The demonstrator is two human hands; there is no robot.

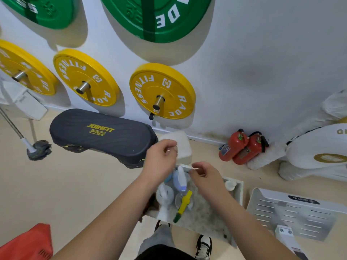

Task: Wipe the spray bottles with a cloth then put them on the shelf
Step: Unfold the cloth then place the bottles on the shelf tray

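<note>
Landmark = small white-rimmed shelf top with speckled grey surface (204, 218), directly below the head camera.

Left hand (161, 158) is raised over the shelf's far-left corner, fingers curled inward, tips pinched together; whatever is pinched is too small to identify. Right hand (204, 175) is over the far edge of the shelf, fingers curled, thumb and forefinger pinching a thin white strip (194, 168); can't tell if it's cloth or tissue.

On the shelf, between and under the hands: white-and-blue trigger spray bottle (180, 180) at the far side, white spray bottle (165, 196) at the left edge, clear bottle with yellow-green trigger head (185, 202) beside it toward the middle. All upright, clustered, close together. Small white round container (230, 184) at the shelf's far-right corner.

Beyond the shelf: white foam block (180, 147), dark grey padded bench (101, 134) to its left, two red fire extinguishers (242, 149) against the wall.
</note>
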